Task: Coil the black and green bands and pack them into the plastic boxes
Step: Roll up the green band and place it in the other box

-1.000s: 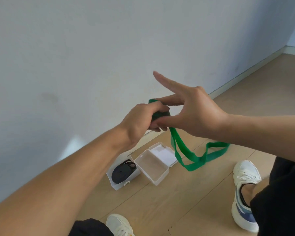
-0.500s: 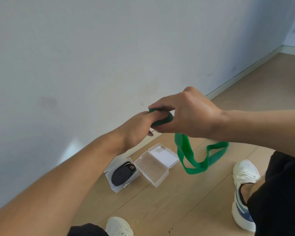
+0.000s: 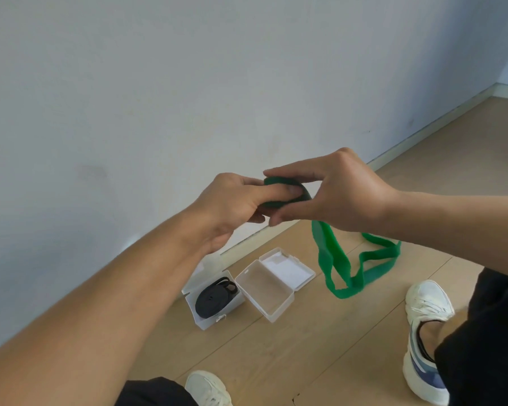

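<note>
Head view, the only one: at mid-frame, left hand (image 3: 232, 206) curled round a small roll of the green band (image 3: 335, 265), thumb pressed on the outer turn; right hand (image 3: 340, 194) pinching the same roll from the far side, fingertips over the top and thumb beneath. Below and right of the hands, a long loose tail of green hanging free in a drooping, twisted loop above the floor (image 3: 305, 361). Looks thin, flat, soft and light; probably rubbery and springy, so likely to unwind once the pinch slackens, with little risk of damage. Best held across the flat face of the roll with thumb and fingers, while feeding the tail flat to keep twists out. Lower centre, two plastic boxes side by side, nearly touching, lids open: left box (image 3: 214, 323) holding the coiled black band (image 3: 213, 300), right box (image 3: 264, 288) showing nothing inside. Box rims low, walls thin, probably easy to shove or tip. Wall (image 3: 129, 98) close behind the boxes, filling the upper left; shoes at the bottom edge (image 3: 208, 388) and lower right (image 3: 425, 323); open floor between shoes and boxes, ample for lowering the finished roll
</note>
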Tool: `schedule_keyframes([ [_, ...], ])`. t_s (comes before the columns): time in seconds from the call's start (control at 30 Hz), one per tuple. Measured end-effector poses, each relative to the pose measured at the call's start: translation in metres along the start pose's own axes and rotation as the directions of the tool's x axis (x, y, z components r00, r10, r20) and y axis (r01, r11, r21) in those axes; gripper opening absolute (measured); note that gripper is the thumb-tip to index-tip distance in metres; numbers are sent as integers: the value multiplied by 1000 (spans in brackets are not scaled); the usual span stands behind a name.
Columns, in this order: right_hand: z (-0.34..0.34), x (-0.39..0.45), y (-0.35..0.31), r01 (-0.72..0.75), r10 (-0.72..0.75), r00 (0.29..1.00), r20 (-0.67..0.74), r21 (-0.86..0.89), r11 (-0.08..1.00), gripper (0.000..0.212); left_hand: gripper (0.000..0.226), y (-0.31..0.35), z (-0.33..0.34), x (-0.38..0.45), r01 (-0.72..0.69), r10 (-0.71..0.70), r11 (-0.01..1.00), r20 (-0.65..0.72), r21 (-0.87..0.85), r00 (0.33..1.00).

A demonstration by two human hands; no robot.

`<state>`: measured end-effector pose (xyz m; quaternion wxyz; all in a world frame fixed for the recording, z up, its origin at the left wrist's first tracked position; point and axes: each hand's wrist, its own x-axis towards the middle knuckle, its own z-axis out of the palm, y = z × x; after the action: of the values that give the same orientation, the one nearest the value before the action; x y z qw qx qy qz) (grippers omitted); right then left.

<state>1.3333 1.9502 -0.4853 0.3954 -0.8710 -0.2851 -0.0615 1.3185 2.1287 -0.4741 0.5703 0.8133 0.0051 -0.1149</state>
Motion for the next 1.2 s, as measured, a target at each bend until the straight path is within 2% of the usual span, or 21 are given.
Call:
schedule_keyframes([
  [0.07, -1, 0, 0, -14, 13, 1000, 29, 42, 999, 67, 30, -2, -4, 1, 6, 1, 997, 93, -77, 996],
  [0.17, -3, 1, -5, -11, 7, 999, 54, 78, 997, 59, 27, -4, -8, 2, 35, -2, 985, 191, -168, 982],
  [0.23, -4, 2, -6, 59, -59, 996, 64, 15, 998, 46, 25, -8, -11, 3, 57, -13, 982, 239, -178, 971],
  [0.33, -4, 3, -3, 172, -161, 984, 72, -175, 969, 31, 19, -11, -8, 3, 121, -62, 970, 264, -212, 963],
  [0.4, -3, 5, 1, 200, -179, 979, 93, -319, 927, 28, 18, -11, 0, 2, 153, -111, 967, 204, -205, 973],
  [0.47, -3, 7, 4, 227, -188, 973, 132, -428, 875, 26, 30, -13, 12, 2, 133, -131, 990, 53, -37, 990],
  [0.53, -1, 6, 3, 255, -180, 964, 194, -498, 829, 36, 42, -15, 27, 0, 107, -92, 985, -111, 135, 989],
  [0.6, 0, 5, 2, 295, -195, 951, 241, -515, 805, 53, 32, -15, 35, -2, 88, -48, 978, -206, 189, 977],
  [0.67, 4, 2, 4, 332, -253, 942, 222, -487, 808, 58, 26, -13, 35, -3, 76, -26, 974, -229, 214, 973],
  [0.77, 7, -1, 5, 273, -255, 962, 100, -415, 868, 36, 29, -7, 28, -1, 54, -16, 974, -170, 220, 985],
  [0.83, 5, -1, 2, 204, -209, 978, 20, -320, 925, 25, 29, -3, 22, 0, 14, -2, 986, -71, 166, 997],
  [0.9, 0, -3, -2, 131, -142, 989, -43, -197, 972, 42, 27, -3, 17, 1, -42, 39, 997, 33, 71, 999],
  [1.0, -5, -6, -2, 21, -21, 1000, 3, -26, 999, 66, 35, -9, 12, 4, -93, 102, 993, 137, -69, 985],
  [1.1, -5, -6, -5, 3, -11, 998, 64, 131, 991, 60, 49, -13, 13, 6, -98, 133, 974, 167, -205, 977],
  [1.2, -7, -4, -7, 3, -21, 994, 106, 168, 986, 51, 50, -14, 13, 6, -86, 149, 945, 180, -315, 972],
])
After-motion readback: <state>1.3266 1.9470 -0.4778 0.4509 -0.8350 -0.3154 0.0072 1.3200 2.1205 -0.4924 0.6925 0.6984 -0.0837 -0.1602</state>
